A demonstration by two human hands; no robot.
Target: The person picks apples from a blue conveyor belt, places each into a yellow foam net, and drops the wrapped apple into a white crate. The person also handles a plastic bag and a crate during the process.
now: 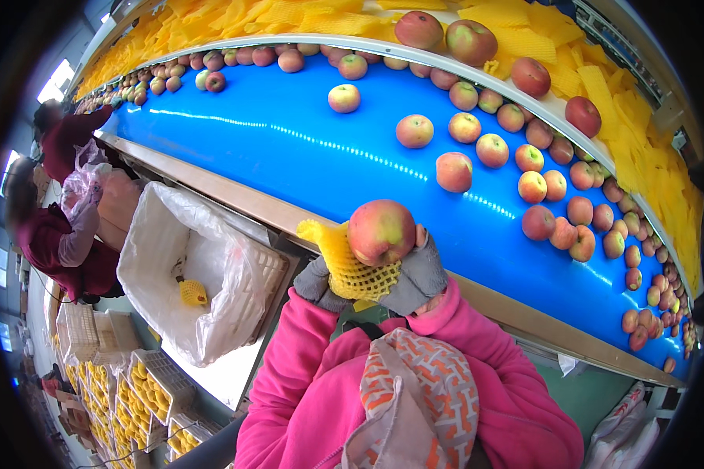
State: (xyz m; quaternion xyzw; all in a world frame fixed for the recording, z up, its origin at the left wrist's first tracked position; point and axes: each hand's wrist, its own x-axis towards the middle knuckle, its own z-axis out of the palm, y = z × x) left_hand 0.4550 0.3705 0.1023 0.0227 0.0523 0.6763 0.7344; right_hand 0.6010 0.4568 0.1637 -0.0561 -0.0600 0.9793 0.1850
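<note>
Close to my chest, at the near edge of a blue belt (305,170), both my hands in grey fingerless gloves are around a red-green apple (381,233). My left hand (321,287) is at the yellow foam net (358,272), which lies against the apple's lower left side; its fingers are mostly hidden behind the net. My right hand (419,272) holds the apple from the right and below, fingertips showing at its right side. The top of the apple is outside the net.
Loose apples (493,150) lie on the belt, densest along its far rim. Beyond are yellow foam nets (522,41) with several apples. At left stands a plastic-lined crate (146,246) holding one netted apple (193,292). Two people (64,252) work farther left, near stacked crates (152,390).
</note>
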